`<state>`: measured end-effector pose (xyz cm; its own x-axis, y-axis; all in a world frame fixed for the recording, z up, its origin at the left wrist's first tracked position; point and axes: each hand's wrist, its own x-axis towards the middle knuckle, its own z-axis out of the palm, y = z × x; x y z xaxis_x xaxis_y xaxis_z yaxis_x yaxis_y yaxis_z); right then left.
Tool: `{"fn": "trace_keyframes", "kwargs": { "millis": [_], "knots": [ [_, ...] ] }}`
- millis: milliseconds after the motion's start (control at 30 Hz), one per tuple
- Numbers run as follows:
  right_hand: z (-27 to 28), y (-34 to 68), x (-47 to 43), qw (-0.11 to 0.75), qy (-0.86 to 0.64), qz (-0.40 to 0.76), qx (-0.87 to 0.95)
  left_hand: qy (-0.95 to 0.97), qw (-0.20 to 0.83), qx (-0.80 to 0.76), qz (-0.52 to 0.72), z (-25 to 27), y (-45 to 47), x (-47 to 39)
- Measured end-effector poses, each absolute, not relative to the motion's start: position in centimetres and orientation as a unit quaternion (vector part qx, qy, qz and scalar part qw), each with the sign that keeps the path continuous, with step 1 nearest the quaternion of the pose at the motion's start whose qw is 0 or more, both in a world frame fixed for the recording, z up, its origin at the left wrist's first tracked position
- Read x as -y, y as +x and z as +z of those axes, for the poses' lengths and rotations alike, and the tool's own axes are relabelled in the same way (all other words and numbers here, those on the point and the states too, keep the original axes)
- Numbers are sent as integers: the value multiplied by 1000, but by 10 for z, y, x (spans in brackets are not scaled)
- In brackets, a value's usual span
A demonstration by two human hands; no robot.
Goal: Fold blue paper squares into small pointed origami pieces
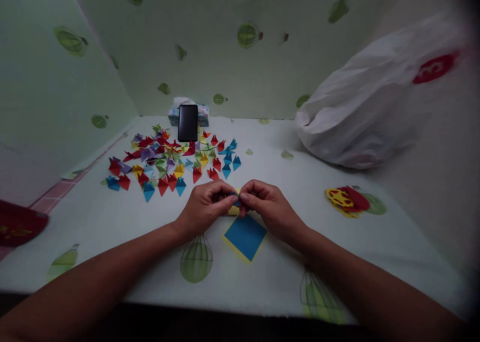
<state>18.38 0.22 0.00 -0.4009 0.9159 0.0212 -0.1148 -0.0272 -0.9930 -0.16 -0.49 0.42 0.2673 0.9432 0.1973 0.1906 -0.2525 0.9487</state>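
Observation:
Between the fingertips of both hands is a small folded piece of blue paper [236, 200], mostly covered by the fingers. My left hand [206, 203] pinches it from the left, and my right hand [267, 206] pinches it from the right, thumbs nearly meeting. Just below the hands lies a blue paper square [246, 238] with yellow paper edges showing under it. Another yellow paper piece [233, 211] shows partly behind the fingers. Beyond my left hand spread many folded paper figures [165, 162] in red, blue, yellow, green and purple.
A black phone [188, 123] leans on a tissue box [203, 115] at the back. To the right stands a white plastic bag [360, 107], with red and yellow cutouts [347, 200] nearer me. A dark red object [22, 224] sits at the left edge.

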Motion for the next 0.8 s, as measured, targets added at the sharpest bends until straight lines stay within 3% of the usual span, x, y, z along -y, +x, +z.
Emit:
{"fn": "trace_keyframes", "kwargs": {
  "millis": [633, 800],
  "knots": [
    [-6, 185, -4, 400, -339, 670, 527, 719, 366, -411, 424, 3, -4, 3],
    [-3, 186, -5, 387, -342, 674, 528, 709, 397, -403, 420, 6, -3, 2]
  ]
}}
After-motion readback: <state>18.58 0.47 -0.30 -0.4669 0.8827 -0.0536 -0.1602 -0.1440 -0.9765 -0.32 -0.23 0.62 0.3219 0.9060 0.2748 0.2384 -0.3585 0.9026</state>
